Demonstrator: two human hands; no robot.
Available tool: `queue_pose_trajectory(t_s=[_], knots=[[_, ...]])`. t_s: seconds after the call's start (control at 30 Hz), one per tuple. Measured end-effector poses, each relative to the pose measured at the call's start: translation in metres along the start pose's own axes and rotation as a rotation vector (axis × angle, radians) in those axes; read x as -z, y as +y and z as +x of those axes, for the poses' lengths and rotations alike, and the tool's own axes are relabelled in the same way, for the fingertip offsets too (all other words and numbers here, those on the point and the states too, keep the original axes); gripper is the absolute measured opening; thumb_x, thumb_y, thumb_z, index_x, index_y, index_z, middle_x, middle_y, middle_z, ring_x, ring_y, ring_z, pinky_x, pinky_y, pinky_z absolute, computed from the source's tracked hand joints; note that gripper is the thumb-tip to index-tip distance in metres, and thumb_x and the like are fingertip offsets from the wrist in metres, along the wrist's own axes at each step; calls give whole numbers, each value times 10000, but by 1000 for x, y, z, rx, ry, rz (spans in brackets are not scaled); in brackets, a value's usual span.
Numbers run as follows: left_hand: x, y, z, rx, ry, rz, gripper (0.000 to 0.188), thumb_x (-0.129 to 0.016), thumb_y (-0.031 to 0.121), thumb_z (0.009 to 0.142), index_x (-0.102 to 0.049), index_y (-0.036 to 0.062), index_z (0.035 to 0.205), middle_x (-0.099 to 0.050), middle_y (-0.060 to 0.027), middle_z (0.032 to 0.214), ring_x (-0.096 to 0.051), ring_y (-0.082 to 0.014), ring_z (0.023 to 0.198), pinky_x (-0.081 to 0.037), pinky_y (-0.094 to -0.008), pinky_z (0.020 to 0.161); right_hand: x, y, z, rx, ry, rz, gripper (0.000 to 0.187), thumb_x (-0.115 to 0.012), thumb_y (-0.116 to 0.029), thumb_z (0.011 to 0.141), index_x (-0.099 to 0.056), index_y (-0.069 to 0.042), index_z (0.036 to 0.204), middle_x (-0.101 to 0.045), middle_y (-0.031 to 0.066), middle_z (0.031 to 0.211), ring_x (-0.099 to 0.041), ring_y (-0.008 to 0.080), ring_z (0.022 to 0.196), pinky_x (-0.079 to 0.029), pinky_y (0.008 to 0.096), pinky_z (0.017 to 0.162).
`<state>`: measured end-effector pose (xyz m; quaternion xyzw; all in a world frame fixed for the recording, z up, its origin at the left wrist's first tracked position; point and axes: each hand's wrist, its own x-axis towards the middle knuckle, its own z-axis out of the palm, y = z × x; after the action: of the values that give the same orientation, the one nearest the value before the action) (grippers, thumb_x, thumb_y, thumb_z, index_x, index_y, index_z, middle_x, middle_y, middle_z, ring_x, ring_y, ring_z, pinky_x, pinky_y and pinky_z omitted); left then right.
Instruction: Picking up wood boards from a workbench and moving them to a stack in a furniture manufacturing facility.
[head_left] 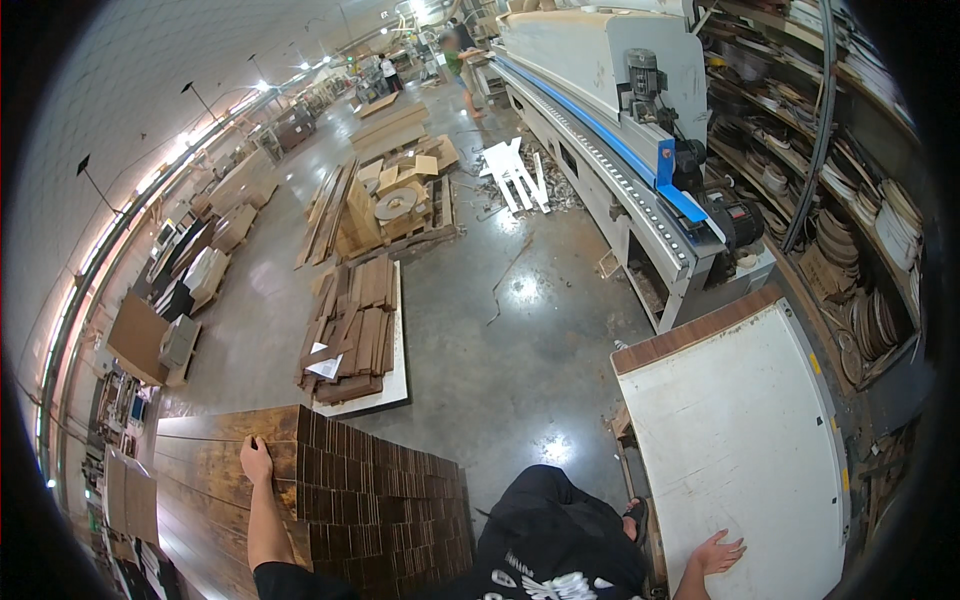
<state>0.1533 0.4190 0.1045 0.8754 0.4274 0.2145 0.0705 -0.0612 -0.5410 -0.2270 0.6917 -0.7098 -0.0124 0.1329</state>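
My left hand [257,460] rests on a tall stack of dark brown wooden boards [205,470] at the lower left. Its fingers are curled down against the top board, and what they grip, if anything, is hidden. The layered edges of the boards [375,500] face me on the stack's near side. At the lower right, my right hand [717,553] is open with its fingers spread. It lies over a white-topped work table [735,430], holding nothing. A brown wood-grain strip [700,335] runs along the table's far edge.
Brown planks [350,325] lie piled on a white panel ahead. Beyond stand a pallet of wooden offcuts [400,195] and white scrap [512,175]. A long machine [600,150] with a blue rail and shelves of edging rolls [840,240] line the right. People [455,65] stand far back.
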Motion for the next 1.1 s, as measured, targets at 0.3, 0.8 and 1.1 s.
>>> queue_pose_trajectory(t_s=[0.3, 0.8, 1.1], knots=[[-19, -26, 16, -72, 80, -5, 456, -576, 355, 1021, -668, 27, 1325, -702, -236, 1275, -653, -418, 1197, -512, -453, 991, -8, 1, 0, 4, 31, 20, 619, -474, -631, 1035, -489, -232, 1508, -467, 61, 1586, -457, 253, 1449, -418, 459, 1143], [13, 16, -3, -3, -85, 30, 552, -553, 370, 1028, -600, -18, 1418, -647, -232, 1390, -601, -416, 1281, -469, -465, 1084, -7, 2, -1, 5, 42, 43, 670, -474, -646, 1027, -508, -180, 1506, -477, 105, 1575, -457, 278, 1448, -413, 476, 1136], [-1, 9, 18, -183, 152, 161, 604, -556, 404, 1051, -557, -56, 1441, -591, -275, 1440, -525, -424, 1360, -398, -485, 1147, -17, -29, 41, 18, -27, 245, 706, -573, -576, 1011, -526, -43, 1471, -477, 217, 1536, -474, 376, 1415, -420, 496, 1140]])
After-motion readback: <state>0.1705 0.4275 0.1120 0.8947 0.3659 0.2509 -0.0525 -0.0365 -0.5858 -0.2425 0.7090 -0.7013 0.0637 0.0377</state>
